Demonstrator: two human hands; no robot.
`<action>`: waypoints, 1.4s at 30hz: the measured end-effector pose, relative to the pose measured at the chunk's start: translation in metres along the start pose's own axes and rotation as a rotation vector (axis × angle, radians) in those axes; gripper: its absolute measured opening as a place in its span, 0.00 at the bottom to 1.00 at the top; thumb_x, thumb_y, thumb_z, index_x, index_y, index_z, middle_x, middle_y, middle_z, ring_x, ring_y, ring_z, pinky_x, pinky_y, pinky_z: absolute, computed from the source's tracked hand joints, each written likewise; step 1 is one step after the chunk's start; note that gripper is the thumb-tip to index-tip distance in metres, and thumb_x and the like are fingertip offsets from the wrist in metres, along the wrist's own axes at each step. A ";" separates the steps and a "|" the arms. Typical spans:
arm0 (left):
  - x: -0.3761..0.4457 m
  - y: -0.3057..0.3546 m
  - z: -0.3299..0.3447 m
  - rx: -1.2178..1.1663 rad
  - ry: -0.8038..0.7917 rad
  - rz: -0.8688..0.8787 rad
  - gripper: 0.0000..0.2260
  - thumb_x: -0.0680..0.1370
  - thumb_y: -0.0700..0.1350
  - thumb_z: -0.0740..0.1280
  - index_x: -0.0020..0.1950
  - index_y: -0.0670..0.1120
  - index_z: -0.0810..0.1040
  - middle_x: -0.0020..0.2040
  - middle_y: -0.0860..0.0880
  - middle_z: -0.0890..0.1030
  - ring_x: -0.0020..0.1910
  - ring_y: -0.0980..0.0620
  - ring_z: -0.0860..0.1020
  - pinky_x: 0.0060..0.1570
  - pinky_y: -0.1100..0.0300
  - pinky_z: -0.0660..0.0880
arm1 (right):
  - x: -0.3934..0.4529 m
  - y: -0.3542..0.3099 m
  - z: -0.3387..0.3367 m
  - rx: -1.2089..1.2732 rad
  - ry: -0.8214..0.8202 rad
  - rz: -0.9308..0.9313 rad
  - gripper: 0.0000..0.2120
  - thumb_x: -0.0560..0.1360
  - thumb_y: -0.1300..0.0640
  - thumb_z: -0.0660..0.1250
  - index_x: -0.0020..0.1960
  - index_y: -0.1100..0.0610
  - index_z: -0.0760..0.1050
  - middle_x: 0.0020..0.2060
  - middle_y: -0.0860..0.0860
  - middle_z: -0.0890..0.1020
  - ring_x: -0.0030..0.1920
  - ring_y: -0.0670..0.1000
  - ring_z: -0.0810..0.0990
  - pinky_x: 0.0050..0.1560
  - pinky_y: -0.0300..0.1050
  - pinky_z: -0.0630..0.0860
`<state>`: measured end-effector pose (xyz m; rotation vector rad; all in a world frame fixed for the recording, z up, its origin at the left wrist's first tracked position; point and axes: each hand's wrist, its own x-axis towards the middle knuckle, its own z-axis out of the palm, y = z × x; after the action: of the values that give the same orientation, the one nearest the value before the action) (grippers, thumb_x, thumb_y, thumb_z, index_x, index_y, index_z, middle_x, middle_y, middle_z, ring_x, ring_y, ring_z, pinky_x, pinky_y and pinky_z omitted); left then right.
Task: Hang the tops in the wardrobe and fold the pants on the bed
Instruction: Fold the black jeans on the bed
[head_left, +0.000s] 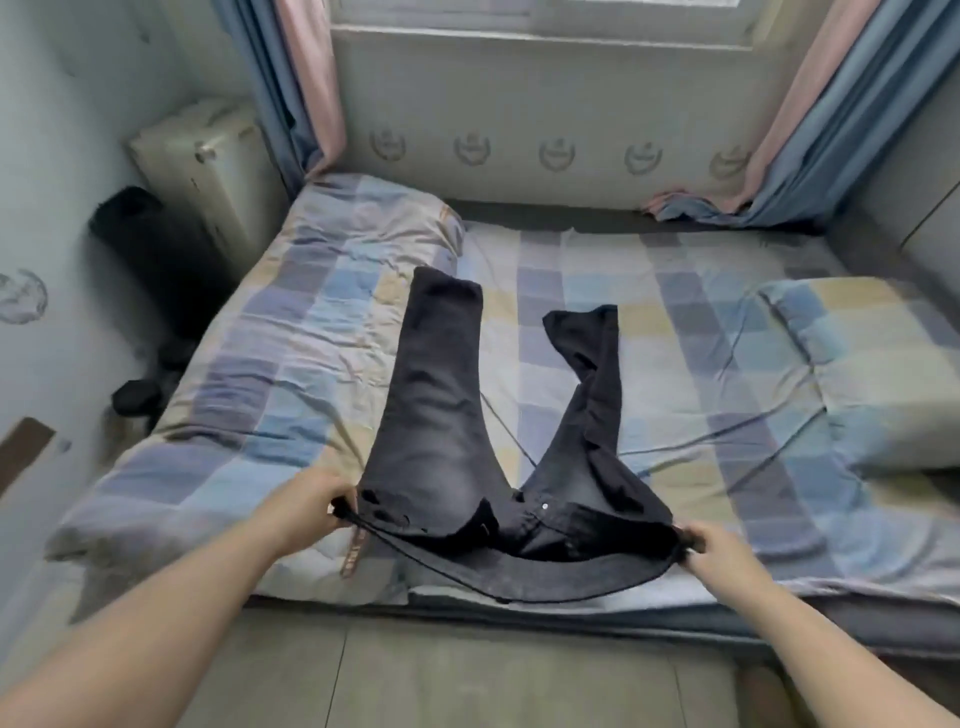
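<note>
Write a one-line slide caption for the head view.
Both hands, left and right, grip the waistband of dark jeans spread legs-away on a checked bed.

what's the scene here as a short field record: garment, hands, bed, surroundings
garment: dark grey faded denim jeans, spread front up on the bed, legs apart and pointing away, the right leg's hem twisted
left hand: left hand grips the waistband's left end
right hand: right hand grips the waistband's right end
bed: checked blue, yellow and grey bedsheet, wrinkled
bedding: folded checked quilt at the right; checked pillow at the far left
surroundings: pink and blue curtains beside the window
fold: not yet begun
</note>
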<state>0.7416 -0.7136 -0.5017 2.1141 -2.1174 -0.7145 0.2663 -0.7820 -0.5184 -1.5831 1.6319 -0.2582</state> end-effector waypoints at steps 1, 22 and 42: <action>-0.008 -0.003 0.026 0.024 -0.048 -0.038 0.05 0.71 0.39 0.72 0.44 0.47 0.82 0.45 0.50 0.80 0.48 0.51 0.77 0.47 0.64 0.71 | -0.001 0.019 0.015 -0.029 -0.038 0.034 0.04 0.72 0.69 0.69 0.46 0.67 0.79 0.44 0.62 0.83 0.49 0.57 0.81 0.46 0.38 0.69; 0.067 0.073 0.247 0.006 -0.479 -0.208 0.21 0.71 0.55 0.73 0.61 0.49 0.75 0.61 0.52 0.77 0.60 0.53 0.75 0.58 0.62 0.70 | 0.046 0.160 0.107 -0.135 -0.546 -0.025 0.05 0.67 0.48 0.71 0.36 0.46 0.77 0.27 0.39 0.75 0.29 0.38 0.71 0.31 0.31 0.65; 0.288 0.173 0.368 -0.625 -0.263 -0.263 0.17 0.75 0.60 0.66 0.60 0.54 0.75 0.55 0.52 0.81 0.54 0.56 0.79 0.54 0.58 0.77 | 0.249 0.178 0.106 -0.151 -0.781 -0.263 0.06 0.71 0.44 0.69 0.41 0.46 0.77 0.36 0.42 0.80 0.34 0.41 0.75 0.37 0.35 0.72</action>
<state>0.4308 -0.8984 -0.8454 2.0150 -1.4242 -1.5168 0.2403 -0.9323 -0.8044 -1.7115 0.8543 0.3290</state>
